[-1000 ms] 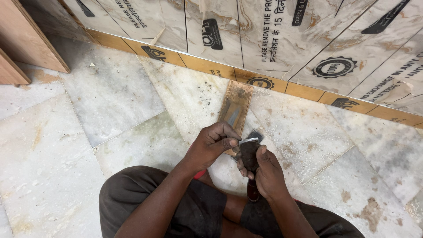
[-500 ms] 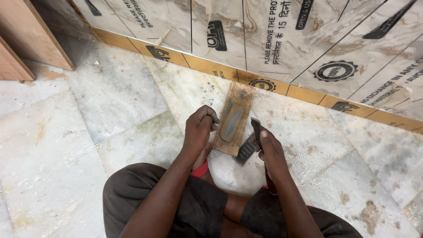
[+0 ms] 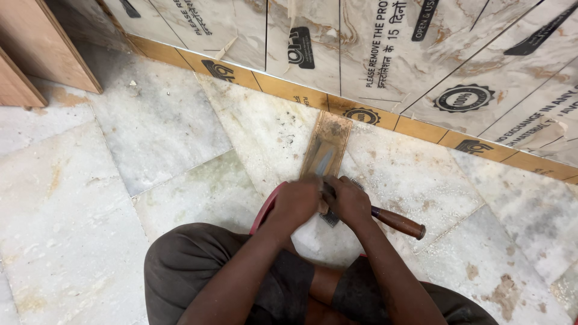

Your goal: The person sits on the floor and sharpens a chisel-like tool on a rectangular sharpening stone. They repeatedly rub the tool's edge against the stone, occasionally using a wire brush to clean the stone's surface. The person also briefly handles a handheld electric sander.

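Observation:
A long wooden block point(image 3: 328, 144) with a grey sharpening stone set in its top lies on the marble floor, its far end against the wall's base. My right hand point(image 3: 351, 201) grips a chisel point(image 3: 394, 221) with a brown wooden handle that sticks out to the right. The chisel's metal blade lies flat at the block's near end. My left hand point(image 3: 296, 203) is closed right beside the right hand, pressing down on the blade end. Both hands touch each other over the near end of the block.
Tiles in printed protective film point(image 3: 385, 54) lean along the wall, with a yellow-brown strip at their base. Wooden boards point(image 3: 36, 54) stand at the upper left. A red object point(image 3: 264, 212) shows under my left wrist. My knees fill the bottom of the view.
My hands were apart, left on the block's side and right holding the chisel upright. Now they meet at the block's near end, and the chisel handle points right.

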